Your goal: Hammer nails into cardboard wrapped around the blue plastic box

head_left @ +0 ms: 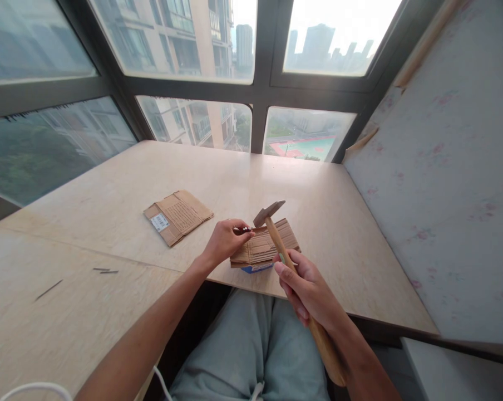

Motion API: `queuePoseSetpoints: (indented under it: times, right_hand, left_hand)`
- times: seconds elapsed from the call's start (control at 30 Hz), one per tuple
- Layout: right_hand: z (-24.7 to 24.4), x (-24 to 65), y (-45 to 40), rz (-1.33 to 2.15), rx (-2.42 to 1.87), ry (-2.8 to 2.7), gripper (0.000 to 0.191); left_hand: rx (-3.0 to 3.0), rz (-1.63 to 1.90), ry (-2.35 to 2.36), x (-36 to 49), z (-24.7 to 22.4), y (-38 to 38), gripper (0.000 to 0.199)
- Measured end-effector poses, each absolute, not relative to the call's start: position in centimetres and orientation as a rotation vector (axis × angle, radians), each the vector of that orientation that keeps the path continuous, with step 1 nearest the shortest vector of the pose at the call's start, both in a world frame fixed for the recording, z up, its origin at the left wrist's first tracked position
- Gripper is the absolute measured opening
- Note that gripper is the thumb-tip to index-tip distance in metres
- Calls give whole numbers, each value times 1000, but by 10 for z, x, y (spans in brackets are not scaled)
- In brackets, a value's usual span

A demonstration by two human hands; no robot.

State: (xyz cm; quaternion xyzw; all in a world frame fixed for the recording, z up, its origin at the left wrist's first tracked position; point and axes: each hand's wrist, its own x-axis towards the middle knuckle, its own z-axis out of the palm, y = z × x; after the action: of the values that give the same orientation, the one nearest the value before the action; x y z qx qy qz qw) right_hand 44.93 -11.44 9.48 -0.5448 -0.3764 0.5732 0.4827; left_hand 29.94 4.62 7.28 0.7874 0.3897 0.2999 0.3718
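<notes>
My right hand (304, 284) is wrapped round the wooden handle of a hammer (276, 236). The metal head sits above the far part of a stack of folded cardboard (262, 248); whether they touch is unclear. Under the cardboard a blue object (257, 268) shows at the near edge. At the stack's far left side, my left hand (228, 239) pinches a small dark thing with light spots, too small to make out, close to the hammer head.
A flattened cardboard piece (185, 214) with a white label lies left of the stack. Several thin metal pieces (105, 270) lie farther left on the pale counter (109, 195). Windows stand behind, a wallpapered wall (447, 195) at right. A white cable (37, 385) is at lower left.
</notes>
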Motion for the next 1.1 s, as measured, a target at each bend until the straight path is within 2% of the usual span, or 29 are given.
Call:
queuePoseSetpoints:
  times: [0.53, 0.87, 1.1]
  right_hand:
    - [93, 450, -115, 1397, -1340, -904, 35]
    - [94, 448, -116, 1472, -1187, -833, 35]
    - [93, 453, -116, 1552, -1248, -853, 31]
  left_hand:
    - [2058, 753, 998, 299, 69, 50, 14]
    - [2122, 755, 986, 297, 69, 51, 14]
    - [2090, 738, 991, 295, 64, 54, 13]
